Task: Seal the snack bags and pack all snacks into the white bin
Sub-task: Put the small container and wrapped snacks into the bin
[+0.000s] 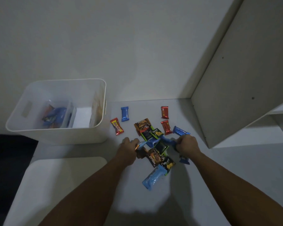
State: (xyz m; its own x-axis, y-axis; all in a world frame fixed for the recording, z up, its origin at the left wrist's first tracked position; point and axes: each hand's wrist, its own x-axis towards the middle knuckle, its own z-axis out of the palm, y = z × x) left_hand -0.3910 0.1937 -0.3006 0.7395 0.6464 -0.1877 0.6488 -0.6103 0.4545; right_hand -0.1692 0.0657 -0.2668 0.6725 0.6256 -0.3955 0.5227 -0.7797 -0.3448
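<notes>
White plastic made the bin (59, 132), the biggest thing on the counter (235, 168), standing at its far left corner with a few wrapped snacks already lying in the bottom. Beside it, toward the middle of the counter, the loose snack pile (155, 149) spread out: brown and green packets, blue bars, two red bars near the far edge, one red-and-yellow candy bar (116, 126) just beside the bin wall. My left hand (129, 149) had its grip curled round an orange-ended wrapper at the pile's left side. My right hand (186, 145) gripped a blue packet (170, 141) at the pile's right side.
</notes>
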